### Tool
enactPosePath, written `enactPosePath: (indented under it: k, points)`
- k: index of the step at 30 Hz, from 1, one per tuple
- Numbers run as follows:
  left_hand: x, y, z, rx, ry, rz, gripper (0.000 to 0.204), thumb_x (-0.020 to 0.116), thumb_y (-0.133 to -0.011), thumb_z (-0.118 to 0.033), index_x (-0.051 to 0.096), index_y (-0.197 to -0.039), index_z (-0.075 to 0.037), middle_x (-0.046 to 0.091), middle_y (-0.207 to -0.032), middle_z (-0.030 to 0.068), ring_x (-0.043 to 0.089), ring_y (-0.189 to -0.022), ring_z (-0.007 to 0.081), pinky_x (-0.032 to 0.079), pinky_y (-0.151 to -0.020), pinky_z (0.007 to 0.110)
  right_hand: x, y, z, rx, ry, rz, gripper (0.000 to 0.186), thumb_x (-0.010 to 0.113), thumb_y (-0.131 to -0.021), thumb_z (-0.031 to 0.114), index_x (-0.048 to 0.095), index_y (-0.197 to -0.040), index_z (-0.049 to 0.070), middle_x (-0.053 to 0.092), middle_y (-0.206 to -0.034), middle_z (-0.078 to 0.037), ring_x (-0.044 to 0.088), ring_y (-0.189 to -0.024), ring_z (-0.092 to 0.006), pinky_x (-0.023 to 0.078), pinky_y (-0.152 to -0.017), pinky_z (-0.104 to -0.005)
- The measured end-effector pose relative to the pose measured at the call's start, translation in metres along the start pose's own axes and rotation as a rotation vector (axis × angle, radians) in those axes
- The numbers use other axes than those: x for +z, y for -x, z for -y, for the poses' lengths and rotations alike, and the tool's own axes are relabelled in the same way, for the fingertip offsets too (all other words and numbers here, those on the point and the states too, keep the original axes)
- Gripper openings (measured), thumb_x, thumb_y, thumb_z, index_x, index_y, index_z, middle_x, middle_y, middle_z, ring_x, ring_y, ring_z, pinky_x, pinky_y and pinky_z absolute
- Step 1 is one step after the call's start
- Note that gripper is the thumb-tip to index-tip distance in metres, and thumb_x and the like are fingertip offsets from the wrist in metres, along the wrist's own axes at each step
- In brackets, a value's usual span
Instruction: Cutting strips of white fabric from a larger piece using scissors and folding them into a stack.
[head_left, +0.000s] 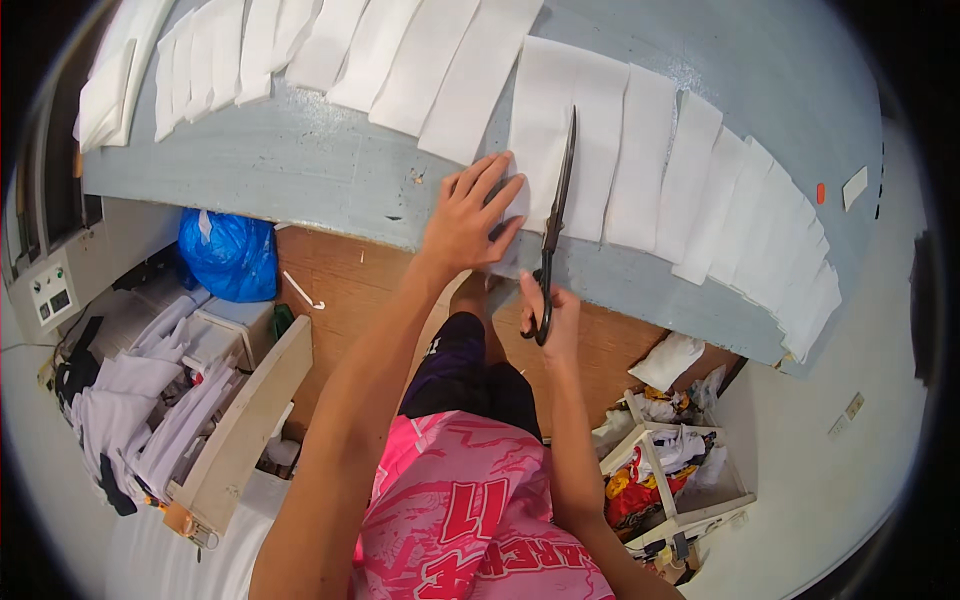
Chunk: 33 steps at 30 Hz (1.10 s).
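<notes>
Across the upper part of the view, a table (320, 170) spreads its smooth, blue-grey top, scuffed and chipped along the near edge. Beneath it runs a flat, brown, wood-like floor (350, 275). A fanned row of thin, matte white pieces (460, 90) curves over the tabletop, mostly long straight-edged strips, many overlapping. Lower left, a heap of soft white cloth (130, 400) lies in folds behind a pale upright board (250, 430). Lower right stands an open, pale compartmented bin (700, 515) with crumpled red, yellow and white fabric inside. A rounded bag (228, 258) of shiny, wrinkled blue plastic sits under the table's left side.

Near the middle of the row lies a wider white piece (540, 110), flat, its left edge by the left hand (465, 215). That hand is palm down with fingers spread, grasping nothing, its fingertips at that edge. The right hand (553, 315) is closed around the black looped handles of the scissors (557, 215). Their slim, dark blades extend beyond the grip, away from the body, over the wider piece, tapering to a point.
</notes>
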<state>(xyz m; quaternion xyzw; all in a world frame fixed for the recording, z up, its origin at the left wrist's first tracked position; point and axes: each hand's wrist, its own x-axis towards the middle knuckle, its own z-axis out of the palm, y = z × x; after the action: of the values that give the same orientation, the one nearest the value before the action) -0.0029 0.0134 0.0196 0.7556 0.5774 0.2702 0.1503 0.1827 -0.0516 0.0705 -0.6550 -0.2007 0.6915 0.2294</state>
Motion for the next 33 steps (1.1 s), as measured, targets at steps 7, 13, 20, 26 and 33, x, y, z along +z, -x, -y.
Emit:
enactPosePath:
  k: [7, 13, 20, 26, 33]
  points:
    - [-0.001, -0.006, 0.001, -0.038, 0.037, 0.030, 0.052, 0.076, -0.084, -0.025, 0.065, -0.132, -0.009, 0.052, -0.151, 0.0136, 0.049, -0.138, 0.0299, 0.038, -0.106, 0.044, -0.001, -0.005, 0.000, 0.007, 0.061, -0.050, 0.041, 0.080, -0.093, 0.033, 0.057, -0.068, 0.010, 0.054, -0.059, 0.001, 0.050, -0.044, -0.0092, 0.038, -0.043, -0.0257]
    - [-0.001, -0.007, 0.003, -0.050, 0.034, 0.042, 0.053, 0.075, -0.084, -0.027, 0.064, -0.133, -0.009, 0.052, -0.152, 0.0136, 0.050, -0.137, 0.0298, 0.039, -0.105, 0.044, -0.001, -0.021, 0.018, -0.031, -0.024, -0.018, 0.044, 0.081, -0.091, 0.036, 0.057, -0.065, 0.010, 0.053, -0.053, 0.002, 0.048, -0.044, -0.0077, 0.035, -0.044, -0.0254]
    - [0.000, -0.008, 0.004, -0.056, 0.025, 0.068, 0.054, 0.074, -0.085, -0.028, 0.064, -0.135, -0.010, 0.051, -0.154, 0.0141, 0.050, -0.138, 0.0307, 0.037, -0.106, 0.043, 0.003, -0.028, 0.027, 0.032, 0.045, -0.024, 0.043, 0.079, -0.092, 0.036, 0.056, -0.067, 0.011, 0.052, -0.057, 0.001, 0.050, -0.045, -0.0093, 0.037, -0.045, -0.0261]
    - [0.001, -0.009, 0.004, -0.066, 0.014, 0.087, 0.055, 0.075, -0.085, -0.028, 0.064, -0.136, -0.010, 0.051, -0.154, 0.0149, 0.049, -0.138, 0.0314, 0.037, -0.106, 0.044, 0.002, -0.030, 0.030, 0.017, 0.060, -0.023, 0.043, 0.079, -0.093, 0.037, 0.056, -0.068, 0.011, 0.053, -0.058, 0.001, 0.051, -0.047, -0.0094, 0.039, -0.046, -0.0259]
    - [0.002, -0.010, 0.004, -0.066, -0.002, 0.098, 0.057, 0.075, -0.084, -0.029, 0.063, -0.136, -0.010, 0.050, -0.155, 0.0148, 0.048, -0.139, 0.0315, 0.036, -0.107, 0.044, 0.008, -0.046, 0.052, 0.031, -0.003, -0.008, 0.041, 0.080, -0.091, 0.038, 0.057, -0.070, 0.011, 0.054, -0.058, 0.002, 0.051, -0.046, -0.0094, 0.039, -0.046, -0.0254]
